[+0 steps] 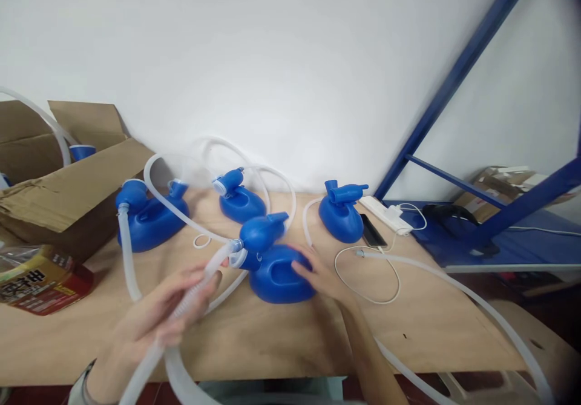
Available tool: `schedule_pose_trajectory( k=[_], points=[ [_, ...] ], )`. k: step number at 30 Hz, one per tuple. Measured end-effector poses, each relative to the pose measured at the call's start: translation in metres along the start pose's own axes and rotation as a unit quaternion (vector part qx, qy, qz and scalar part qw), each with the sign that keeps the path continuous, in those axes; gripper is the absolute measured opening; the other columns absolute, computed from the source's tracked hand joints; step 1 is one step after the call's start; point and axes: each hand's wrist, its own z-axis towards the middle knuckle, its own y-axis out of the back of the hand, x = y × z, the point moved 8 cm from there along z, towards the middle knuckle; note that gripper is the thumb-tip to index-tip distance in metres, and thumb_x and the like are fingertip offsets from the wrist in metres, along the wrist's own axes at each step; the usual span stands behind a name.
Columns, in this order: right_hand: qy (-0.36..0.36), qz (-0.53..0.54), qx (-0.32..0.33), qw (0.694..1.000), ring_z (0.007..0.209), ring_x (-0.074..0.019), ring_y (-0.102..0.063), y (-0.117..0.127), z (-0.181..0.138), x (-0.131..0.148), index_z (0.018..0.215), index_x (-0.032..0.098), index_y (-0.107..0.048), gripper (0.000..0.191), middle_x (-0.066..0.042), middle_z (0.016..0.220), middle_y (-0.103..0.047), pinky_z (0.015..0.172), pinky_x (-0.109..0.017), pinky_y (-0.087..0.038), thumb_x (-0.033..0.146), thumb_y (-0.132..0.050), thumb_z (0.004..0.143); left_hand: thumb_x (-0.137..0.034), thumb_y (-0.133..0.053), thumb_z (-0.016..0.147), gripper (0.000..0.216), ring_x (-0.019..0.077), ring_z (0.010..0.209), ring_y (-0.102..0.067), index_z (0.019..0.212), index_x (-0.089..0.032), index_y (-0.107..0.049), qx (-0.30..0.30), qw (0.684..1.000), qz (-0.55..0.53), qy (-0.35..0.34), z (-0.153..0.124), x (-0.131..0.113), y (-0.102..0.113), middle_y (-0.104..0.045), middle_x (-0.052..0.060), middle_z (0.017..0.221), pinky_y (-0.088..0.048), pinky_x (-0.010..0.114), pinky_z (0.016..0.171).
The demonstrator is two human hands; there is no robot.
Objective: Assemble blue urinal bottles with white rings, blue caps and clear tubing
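Note:
In front of me a blue plastic urinal bottle point(280, 290) lies on the wooden table. A separate-looking blue funnel-shaped piece point(261, 232) sits against its upper side, and a translucent ribbed hose point(205, 282) runs from that piece. My left hand point(181, 308), slightly blurred, is wrapped round the hose a little below its joint. At the bottle's right end my right hand point(320, 272) grips the body, thumb and fingers bent over its edge. Behind these, a second blue urinal bottle point(242, 204) stands close to the wall, with another point(340, 220) to the right.
At left are a further blue bottle point(154, 226), an open cardboard box point(91, 181) and a red-labelled jug point(43, 281). A white ring point(202, 241), phone point(373, 230), power strip point(385, 214) and loose hose point(454, 281) lie about. A blue metal frame point(454, 69) rises at right.

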Motion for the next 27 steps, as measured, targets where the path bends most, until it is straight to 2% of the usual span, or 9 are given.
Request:
schedule_pose_trajectory(
  k=[2, 4, 8, 11, 15, 20, 23, 25, 27],
  points=[
    [-0.008, 0.010, -0.009, 1.000, 0.152, -0.0296, -0.047, 0.000, 0.000, 0.000, 0.149, 0.037, -0.061, 0.052, -0.003, 0.153, -0.063, 0.136, -0.060, -0.006, 0.063, -0.046, 0.107, -0.030, -0.081, 0.089, 0.036, 0.0089, 0.039, -0.064, 0.116, -0.023, -0.058, 0.007, 0.999, 0.049, 0.002, 0.003, 0.022, -0.019, -0.069, -0.004, 0.087, -0.047, 0.014, 0.032],
    [-0.009, 0.026, -0.023, 0.999, 0.150, -0.0292, -0.049, 0.000, 0.000, 0.000, 0.147, 0.035, -0.063, 0.050, -0.004, 0.153, -0.063, 0.135, -0.057, -0.017, 0.060, -0.047, 0.107, -0.041, -0.087, 0.086, 0.043, 0.0133, 0.041, -0.068, 0.109, -0.024, -0.054, 0.008, 0.995, 0.104, -0.001, 0.014, 0.043, -0.033, -0.070, -0.005, 0.085, -0.049, 0.016, 0.033],
    [-0.022, 0.048, -0.058, 0.997, 0.141, -0.0298, -0.057, -0.001, -0.002, -0.007, 0.141, 0.031, -0.066, 0.047, -0.007, 0.146, -0.066, 0.127, -0.052, -0.036, 0.058, -0.054, 0.104, -0.062, -0.082, 0.083, 0.053, 0.0142, 0.038, -0.065, 0.103, -0.023, -0.052, -0.110, 0.954, 0.262, -0.093, 0.044, 0.052, -0.026, -0.065, -0.008, 0.071, -0.049, 0.020, 0.036],
    [-0.024, 0.039, -0.075, 0.996, 0.138, -0.0302, -0.059, -0.002, -0.002, -0.012, 0.138, 0.031, -0.067, 0.045, -0.006, 0.142, -0.069, 0.126, -0.052, -0.038, 0.057, -0.055, 0.104, -0.070, -0.071, 0.086, 0.051, 0.0145, 0.035, -0.058, 0.093, -0.022, -0.053, -0.214, 0.873, 0.404, -0.168, 0.057, 0.037, -0.009, -0.056, -0.009, 0.056, -0.044, 0.022, 0.036],
    [-0.016, 0.027, -0.105, 0.994, 0.143, -0.0326, -0.055, -0.002, -0.005, -0.011, 0.140, 0.031, -0.067, 0.045, -0.007, 0.145, -0.068, 0.127, -0.055, -0.036, 0.056, -0.055, 0.104, -0.065, -0.053, 0.095, 0.047, 0.0159, 0.037, -0.053, 0.095, -0.020, -0.067, -0.270, 0.749, 0.570, -0.203, 0.064, 0.019, 0.000, -0.052, -0.007, 0.050, -0.039, 0.025, 0.042],
    [-0.008, 0.021, -0.119, 0.993, 0.135, -0.0310, -0.061, -0.005, -0.010, -0.004, 0.134, 0.032, -0.068, 0.039, -0.006, 0.140, -0.070, 0.124, -0.053, -0.039, 0.054, -0.054, 0.105, -0.055, -0.047, 0.099, 0.046, 0.0203, 0.052, -0.061, 0.105, -0.019, -0.077, -0.331, 0.652, 0.633, -0.252, 0.067, -0.001, -0.001, -0.061, -0.001, 0.057, -0.041, 0.028, 0.055],
    [-0.016, 0.020, -0.143, 0.989, 0.134, -0.0297, -0.061, -0.007, -0.014, -0.007, 0.135, 0.030, -0.064, 0.039, -0.007, 0.139, -0.070, 0.122, -0.051, -0.041, 0.054, -0.054, 0.105, -0.044, -0.049, 0.100, 0.041, 0.0215, 0.059, -0.064, 0.106, -0.018, -0.080, -0.384, 0.562, 0.672, -0.290, 0.069, -0.010, -0.003, -0.068, 0.003, 0.063, -0.040, 0.028, 0.060],
    [-0.030, 0.019, -0.167, 0.985, 0.133, -0.0299, -0.062, -0.007, -0.015, -0.012, 0.135, 0.028, -0.060, 0.041, -0.009, 0.137, -0.070, 0.118, -0.051, -0.045, 0.054, -0.056, 0.103, -0.038, -0.051, 0.100, 0.039, 0.0229, 0.063, -0.068, 0.117, -0.019, -0.081, -0.398, 0.509, 0.702, -0.299, 0.073, -0.008, -0.004, -0.073, 0.006, 0.070, -0.041, 0.029, 0.062],
    [-0.033, 0.011, -0.182, 0.983, 0.131, -0.0303, -0.063, -0.007, -0.015, -0.015, 0.133, 0.026, -0.058, 0.041, -0.010, 0.135, -0.071, 0.115, -0.050, -0.048, 0.054, -0.057, 0.102, -0.035, -0.053, 0.099, 0.041, 0.0235, 0.063, -0.070, 0.127, -0.020, -0.080, -0.391, 0.486, 0.724, -0.296, 0.077, 0.001, -0.005, -0.076, 0.007, 0.072, -0.041, 0.029, 0.061]
  ],
)
